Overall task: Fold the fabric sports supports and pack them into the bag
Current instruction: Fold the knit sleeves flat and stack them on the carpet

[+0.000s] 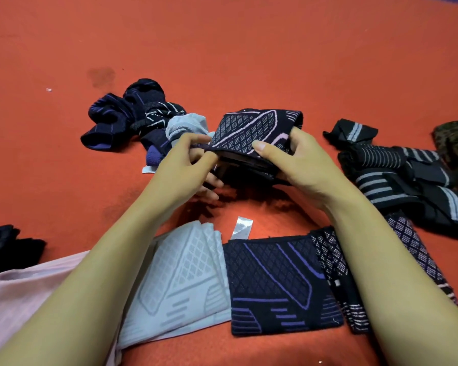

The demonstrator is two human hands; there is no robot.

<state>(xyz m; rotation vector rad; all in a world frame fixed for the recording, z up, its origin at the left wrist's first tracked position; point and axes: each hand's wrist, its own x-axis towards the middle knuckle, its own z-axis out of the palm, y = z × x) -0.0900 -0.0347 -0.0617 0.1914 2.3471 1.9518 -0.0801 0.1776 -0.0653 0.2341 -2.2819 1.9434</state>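
Above the red carpet [249,48], at mid-frame, both hands held 1 dark support with pink lines [249,130], folded over and lifted clear of the floor. Left hand [185,165]: thumb and forefinger pinched the support's left edge, remaining fingers curled beneath it. Right hand [299,165]: thumb lay across the top face, fingers wrapped under the right end, a firm clasp.

Relative to the held support:
- Left and beyond it: an unfolded heap of navy supports with purple stripes [127,117], with a pale grey support [183,128] bunched at the heap's near edge, just behind the left hand.
- Right of it: a loose pile of black supports with grey stripes [397,170], spread on the carpet.
- Below it, nearer the person: 3 folded pieces side by side, namely a white support [185,281], a navy support with purple lines [278,283] touching it, and a dark checked support [331,262] partly hidden by the right forearm.
- Between these and the held support: a small clear plastic strip [242,228].

No bag could be identified in view.
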